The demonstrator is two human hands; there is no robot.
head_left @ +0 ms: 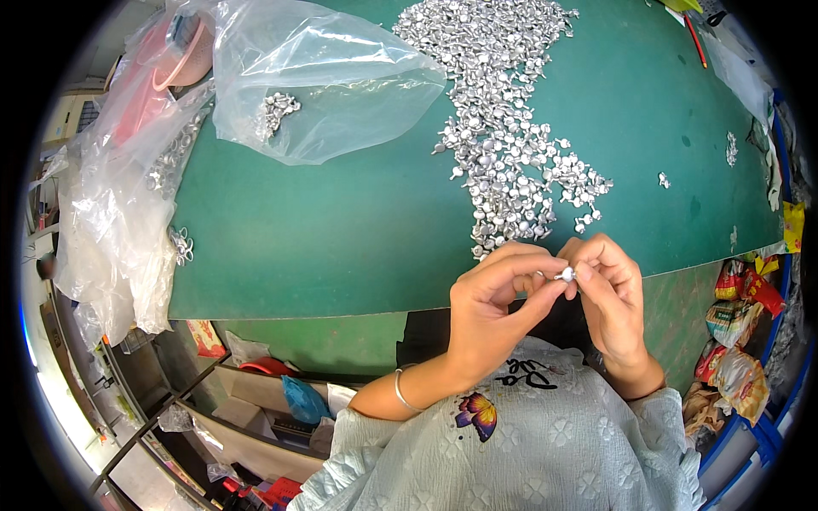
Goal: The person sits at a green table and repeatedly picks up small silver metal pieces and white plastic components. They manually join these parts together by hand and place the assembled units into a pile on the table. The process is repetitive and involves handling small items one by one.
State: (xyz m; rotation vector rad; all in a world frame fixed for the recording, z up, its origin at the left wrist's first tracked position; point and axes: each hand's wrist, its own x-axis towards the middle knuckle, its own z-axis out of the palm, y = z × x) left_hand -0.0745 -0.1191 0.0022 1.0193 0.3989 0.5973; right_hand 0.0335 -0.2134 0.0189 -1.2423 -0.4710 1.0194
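Just over the near edge of the green table point(324, 230), both my hands meet at a small silver metal piece point(567, 274) with a rounded head. My left hand point(494, 294) pinches it from the left between thumb and fingers. From the other side my right hand point(609, 294) pinches the same piece, thumb in front. Its lower parts are hidden by my fingertips. Directly beyond my hands lies a long pile of similar silver metal pieces point(498, 153), stretching to the far edge and spreading to the right.
A clear plastic bag point(358, 94) with some metal pieces lies left of the pile. More plastic bags point(111, 230) and a pink basket point(189, 60) crowd the left edge. A red pencil-like stick point(697, 43) lies far right. Colourful packets point(737, 319) hang or stand at the right.
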